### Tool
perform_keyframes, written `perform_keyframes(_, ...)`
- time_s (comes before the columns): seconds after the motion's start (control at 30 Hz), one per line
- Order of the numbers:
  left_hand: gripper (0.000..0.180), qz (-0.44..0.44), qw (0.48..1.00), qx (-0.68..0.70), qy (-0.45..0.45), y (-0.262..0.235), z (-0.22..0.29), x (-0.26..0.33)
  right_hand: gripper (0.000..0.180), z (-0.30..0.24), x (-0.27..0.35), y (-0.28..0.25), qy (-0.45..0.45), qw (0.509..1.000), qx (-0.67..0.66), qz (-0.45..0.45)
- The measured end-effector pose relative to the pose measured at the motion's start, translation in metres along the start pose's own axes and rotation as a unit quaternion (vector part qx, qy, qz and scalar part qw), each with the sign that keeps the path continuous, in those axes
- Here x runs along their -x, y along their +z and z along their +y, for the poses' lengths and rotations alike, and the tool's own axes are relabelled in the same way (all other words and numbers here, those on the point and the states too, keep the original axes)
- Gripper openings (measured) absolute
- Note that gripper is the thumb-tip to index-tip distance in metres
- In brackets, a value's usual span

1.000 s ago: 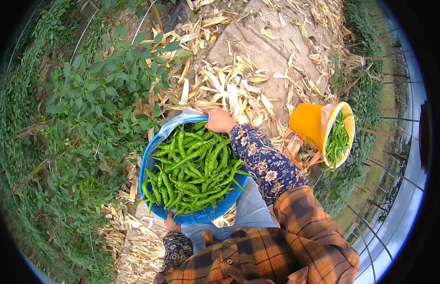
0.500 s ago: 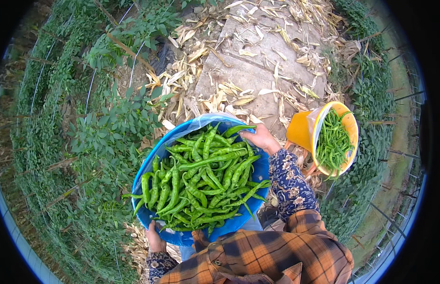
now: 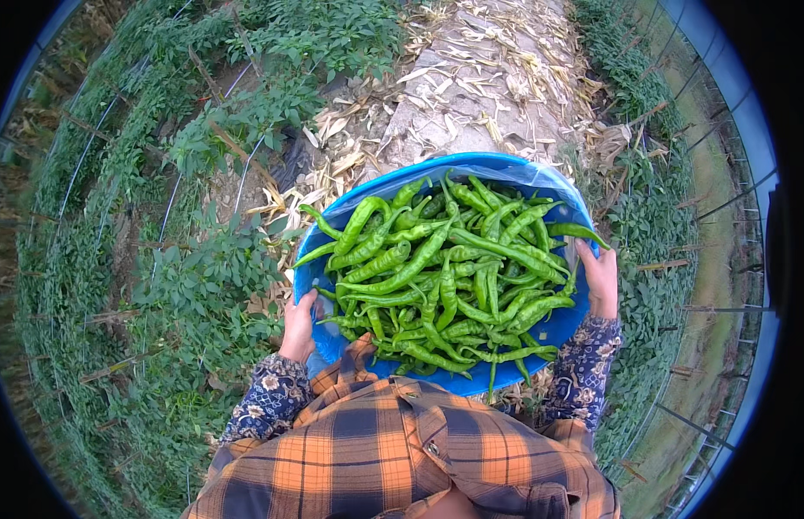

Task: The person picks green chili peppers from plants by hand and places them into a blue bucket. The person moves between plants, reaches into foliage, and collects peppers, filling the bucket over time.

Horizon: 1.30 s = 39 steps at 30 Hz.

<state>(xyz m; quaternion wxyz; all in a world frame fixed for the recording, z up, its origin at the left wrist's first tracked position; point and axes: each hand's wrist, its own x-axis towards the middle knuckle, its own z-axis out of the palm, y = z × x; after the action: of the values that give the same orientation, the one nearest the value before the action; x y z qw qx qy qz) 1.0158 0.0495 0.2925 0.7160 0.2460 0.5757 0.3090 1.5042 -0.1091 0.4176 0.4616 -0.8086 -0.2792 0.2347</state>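
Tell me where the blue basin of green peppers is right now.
In the head view the blue basin sits centre frame against the person's plaid shirt, gripped at its rim by the left hand and right hand, above a husk-strewn path between plant rows.

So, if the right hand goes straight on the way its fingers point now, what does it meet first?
The right hand grips the blue basin at its rim, fingers pointing up and forward along it. First in that line is likely the long green pepper hanging over the rim just ahead, though depth is unclear.
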Motion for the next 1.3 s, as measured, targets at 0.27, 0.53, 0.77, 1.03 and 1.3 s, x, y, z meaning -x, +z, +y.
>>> perform_keyframes(0.27,0.008,-0.042,0.997,-0.033,-0.058,0.134,0.013,-0.221,0.02,0.027,-0.213,0.028,0.053,0.996,0.07,0.02)
perform_keyframes(0.53,0.019,0.068,0.977,-0.072,-0.188,0.193,0.098,-0.307,0.025,0.03,-0.415,0.104,0.144,0.979,0.131,-0.065)
perform_keyframes(0.77,0.018,0.136,0.98,0.0,-0.145,0.271,0.14,-0.393,0.029,-0.029,-0.619,0.169,0.089,0.973,0.119,-0.176)
perform_keyframes(1.03,0.023,0.266,0.954,0.022,-0.138,0.38,0.077,-0.558,0.053,0.04,-0.883,0.313,0.064,0.945,0.144,-0.287)
perform_keyframes(1.3,0.025,0.395,0.91,0.026,-0.124,0.45,0.023,-0.682,0.059,0.157,-1.064,0.447,-0.038,0.912,0.232,-0.336)
